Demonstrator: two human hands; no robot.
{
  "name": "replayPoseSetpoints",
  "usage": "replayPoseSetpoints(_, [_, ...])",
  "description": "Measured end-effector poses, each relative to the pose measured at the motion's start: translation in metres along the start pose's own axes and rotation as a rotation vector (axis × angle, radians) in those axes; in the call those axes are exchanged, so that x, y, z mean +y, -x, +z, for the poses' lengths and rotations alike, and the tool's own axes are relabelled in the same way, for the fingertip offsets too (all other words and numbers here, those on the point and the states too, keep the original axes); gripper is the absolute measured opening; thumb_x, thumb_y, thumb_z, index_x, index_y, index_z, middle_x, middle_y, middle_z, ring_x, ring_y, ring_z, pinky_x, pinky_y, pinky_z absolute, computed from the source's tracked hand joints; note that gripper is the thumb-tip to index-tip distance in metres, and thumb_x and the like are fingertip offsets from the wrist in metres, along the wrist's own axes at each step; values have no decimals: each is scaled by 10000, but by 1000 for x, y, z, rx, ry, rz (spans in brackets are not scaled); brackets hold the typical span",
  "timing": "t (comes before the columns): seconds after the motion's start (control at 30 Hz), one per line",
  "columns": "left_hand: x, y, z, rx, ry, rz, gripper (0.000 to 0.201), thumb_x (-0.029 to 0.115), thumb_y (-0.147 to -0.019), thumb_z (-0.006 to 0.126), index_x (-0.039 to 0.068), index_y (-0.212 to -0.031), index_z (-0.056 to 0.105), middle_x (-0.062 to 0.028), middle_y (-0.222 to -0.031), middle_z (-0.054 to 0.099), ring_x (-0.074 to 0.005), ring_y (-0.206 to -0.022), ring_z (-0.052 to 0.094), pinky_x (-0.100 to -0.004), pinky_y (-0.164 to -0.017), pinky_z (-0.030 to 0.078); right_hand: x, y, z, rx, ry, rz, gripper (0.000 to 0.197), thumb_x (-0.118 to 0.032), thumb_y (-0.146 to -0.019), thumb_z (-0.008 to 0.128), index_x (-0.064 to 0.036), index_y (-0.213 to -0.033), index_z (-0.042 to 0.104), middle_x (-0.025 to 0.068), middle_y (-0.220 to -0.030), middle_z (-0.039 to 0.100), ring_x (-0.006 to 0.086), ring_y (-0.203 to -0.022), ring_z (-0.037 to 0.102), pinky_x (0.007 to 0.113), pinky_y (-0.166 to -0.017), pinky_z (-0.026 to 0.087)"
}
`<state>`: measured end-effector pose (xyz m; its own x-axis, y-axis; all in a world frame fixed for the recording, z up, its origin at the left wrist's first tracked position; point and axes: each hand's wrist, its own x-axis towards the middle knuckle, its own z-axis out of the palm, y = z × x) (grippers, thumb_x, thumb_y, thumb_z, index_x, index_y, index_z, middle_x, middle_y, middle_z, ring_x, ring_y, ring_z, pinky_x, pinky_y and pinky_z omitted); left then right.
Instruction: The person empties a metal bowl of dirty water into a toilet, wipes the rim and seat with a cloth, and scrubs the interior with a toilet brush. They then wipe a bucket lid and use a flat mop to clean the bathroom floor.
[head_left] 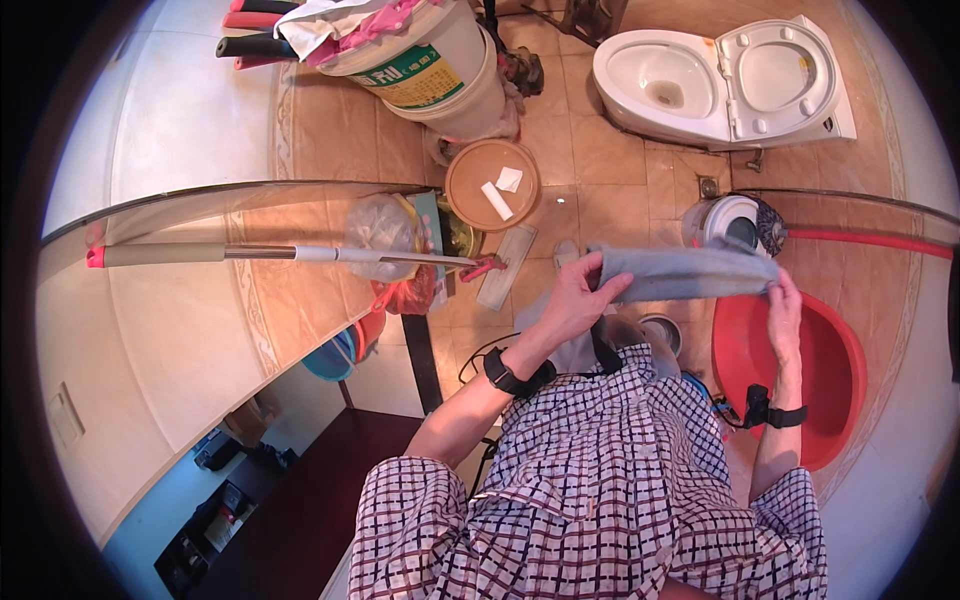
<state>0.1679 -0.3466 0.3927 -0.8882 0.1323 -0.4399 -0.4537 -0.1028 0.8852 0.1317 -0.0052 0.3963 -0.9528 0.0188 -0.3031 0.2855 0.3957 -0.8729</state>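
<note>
A grey-blue cloth (690, 275) is stretched sideways between my two hands, folded into a long strip, above the tiled floor. My left hand (580, 298) grips its left end, thumb on the near side. My right hand (785, 308) pinches the right end, near the rim of a big red basin (735, 335). Part of the basin lies behind my right forearm. Dark straps with small devices circle both my wrists.
A toilet (655, 80) with raised lid stands at the far right. Far left is a large white bucket (470, 95) with cloths on top. A brown round stool (465, 180) bears two white items. A flat mop (510, 265) reaches in from the left. A small white bucket (730, 215) stands behind the cloth.
</note>
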Motion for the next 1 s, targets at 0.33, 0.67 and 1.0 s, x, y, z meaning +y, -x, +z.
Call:
replayPoseSetpoints(0.33, [-4,-30,7,80,-229,38,236,215,-853,626,9,-751,574,45,-611,460,-34,-571,375,-224,-477,297,53,-42,-13,118,148,45,352,-195,-935,454,38,-1194,499,135,-1093,605,182,-999,559,298,-885,425])
replayPoseSetpoints(0.67, [14,-121,82,49,-289,-129,173,145,-829,665,85,-732,535,89,-561,420,7,-507,342,-168,-458,223,125,-61,-45,423,-61,86,199,-159,-881,493,-16,-983,586,150,-839,609,256,-806,591,350,-708,465])
replayPoseSetpoints(1.0, [0,-134,94,-143,-325,-58,451,36,-746,716,-50,-1140,515,-84,-911,630,-133,-805,595,-248,-748,471,130,-42,-62,403,-122,273,313,-255,-864,529,-28,-1073,587,168,-896,636,267,-820,613,368,-745,470])
